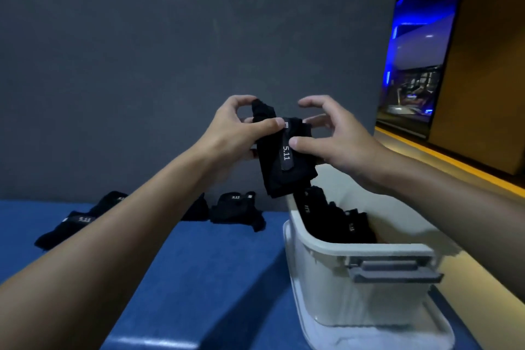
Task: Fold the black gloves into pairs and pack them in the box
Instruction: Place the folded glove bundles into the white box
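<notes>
I hold a folded pair of black gloves (284, 159) with a grey "5.11" strap up in the air, just above the far end of the white plastic box (355, 247). My left hand (235, 131) pinches its upper left part between thumb and fingers. My right hand (329, 139) grips its right side, thumb pressed beside the strap. Inside the box lie more black gloves (335, 221). Loose black gloves lie on the blue table: one (237, 209) in the middle, others (76, 221) at the left, partly hidden by my left forearm.
The blue table (213, 270) ends at a dark grey wall (170, 51) behind the gloves. The box has a grey latch handle (395, 273) on its near end. To the right runs a yellow-edged ledge (454, 162) and a lit corridor.
</notes>
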